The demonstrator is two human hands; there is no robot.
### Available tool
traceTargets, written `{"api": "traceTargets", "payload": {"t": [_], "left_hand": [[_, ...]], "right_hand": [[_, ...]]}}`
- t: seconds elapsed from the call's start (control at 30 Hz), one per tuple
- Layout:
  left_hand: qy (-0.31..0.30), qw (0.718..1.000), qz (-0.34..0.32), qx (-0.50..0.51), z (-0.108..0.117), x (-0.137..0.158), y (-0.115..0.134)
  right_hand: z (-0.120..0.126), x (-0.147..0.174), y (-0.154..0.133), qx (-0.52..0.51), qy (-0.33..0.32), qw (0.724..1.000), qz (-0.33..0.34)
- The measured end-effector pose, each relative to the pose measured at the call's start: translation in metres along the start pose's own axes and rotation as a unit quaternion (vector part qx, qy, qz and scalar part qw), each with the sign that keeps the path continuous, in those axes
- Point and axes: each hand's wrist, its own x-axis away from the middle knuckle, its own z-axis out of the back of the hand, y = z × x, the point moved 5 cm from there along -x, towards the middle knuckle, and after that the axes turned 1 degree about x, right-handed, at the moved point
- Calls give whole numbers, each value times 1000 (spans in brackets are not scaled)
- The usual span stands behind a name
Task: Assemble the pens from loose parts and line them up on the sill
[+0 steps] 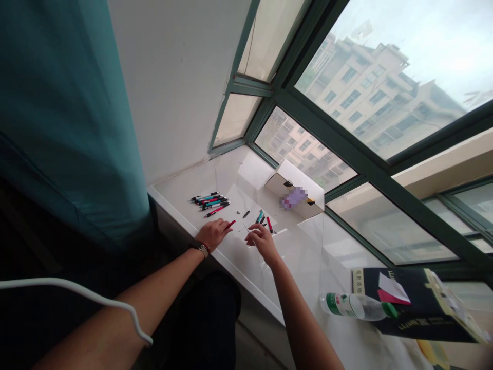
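My left hand (212,235), with a watch at the wrist, is closed around a red pen barrel (230,224) just over the white sill. Opposite it, my right hand (262,241) pinches a thin whitish stick (245,226) that looks like a pen refill. Beyond my left hand lies a row of assembled pens (210,201) in black, teal, white and red. Loose teal and black pen parts (261,216) and a red barrel piece (269,224) rest just past my right fingers. Between these groups sit a short dark piece (246,214) and tiny bits too small to name.
A white box (295,177) with a blurred purple patch stands against the window. To the right, a clear bottle with a green cap (356,306) is beside a dark carton (408,303). A teal curtain (77,128) hangs left; a white cable (77,292) crosses near my left forearm.
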Motion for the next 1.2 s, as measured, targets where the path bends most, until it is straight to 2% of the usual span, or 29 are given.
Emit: {"api": "traceTargets", "payload": {"t": [0.13, 0.33, 0.6, 0.8, 1.0, 1.1, 1.2], "left_hand": [[-3, 1000, -5, -5, 1, 0, 1], [3, 1000, -7, -8, 3, 0, 2], [-1, 1000, -12, -20, 3, 1, 2], [-1, 1000, -13, -8, 3, 1, 2], [-1, 1000, -11, -16, 2, 1, 2], [1, 1000, -8, -7, 2, 1, 1], [2, 1000, -7, 2, 0, 0, 0]], "right_hand": [[-4, 3, -13, -125, -7, 991, -37], [-19, 5, -47, -183, -57, 981, -5], [-31, -1, -47, -165, -31, 986, 2], [-34, -9, -47, -97, -20, 995, 27], [-41, -17, -35, -72, 1, 997, 30], [-32, -18, -21, -36, 26, 999, 31], [-4, -21, 1, 20, 87, 996, 6]]}}
